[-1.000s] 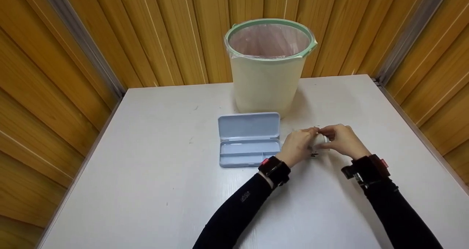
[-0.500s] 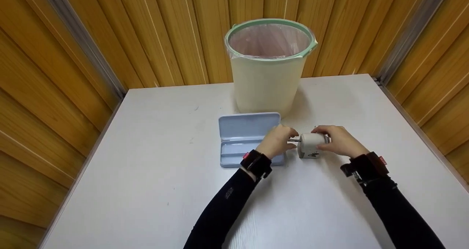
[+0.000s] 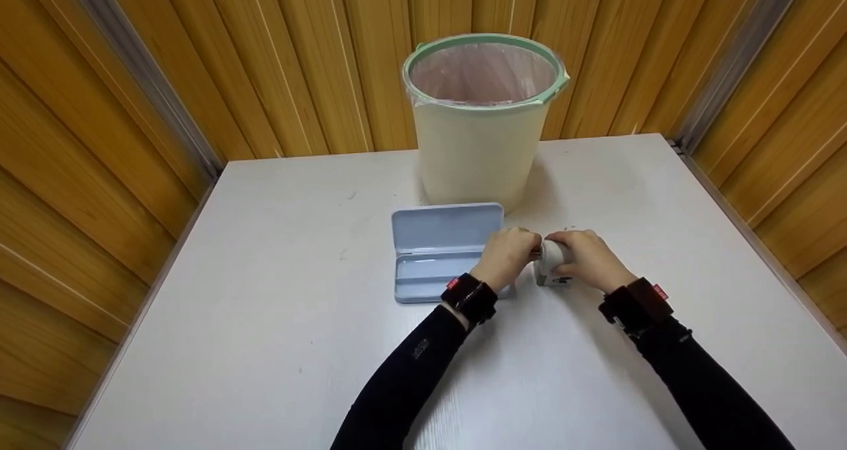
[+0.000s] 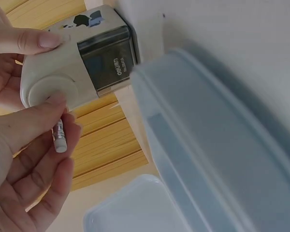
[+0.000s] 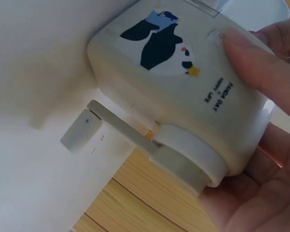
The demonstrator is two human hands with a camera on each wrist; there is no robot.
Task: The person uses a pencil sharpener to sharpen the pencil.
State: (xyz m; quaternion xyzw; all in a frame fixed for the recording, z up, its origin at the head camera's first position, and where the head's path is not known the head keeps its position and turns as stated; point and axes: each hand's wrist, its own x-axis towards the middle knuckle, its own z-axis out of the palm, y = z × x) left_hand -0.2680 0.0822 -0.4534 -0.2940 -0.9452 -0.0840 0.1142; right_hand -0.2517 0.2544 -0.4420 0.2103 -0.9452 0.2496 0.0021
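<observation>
My left hand [image 3: 508,255] pinches a pencil [image 4: 59,137] at the round front of a white pencil sharpener [image 4: 106,53]. The pencil's pale eraser end and silver band stick out below the thumb; its other end is hidden. My right hand [image 3: 592,258] grips the sharpener body from above, thumb on one side and fingers on the other. Panda pictures and small lettering mark the sharpener's side in the right wrist view. Its crank handle [image 5: 121,125] sticks out at the back, touched by neither hand. A dark see-through shavings drawer [image 4: 108,63] faces the left hand.
An open light-blue pencil case [image 3: 446,228] lies just left of the sharpener, partly behind my left hand, with its lid raised. Behind it stands a cream bin [image 3: 480,152] with a green rim and clear liner. Wood-look panels [image 3: 298,66] enclose the white table [image 3: 265,271].
My left hand drew back leftward from the sharpener, showing a thin grey rod between them, then closed in on its front. My right hand shifted left from the crank end onto the body.
</observation>
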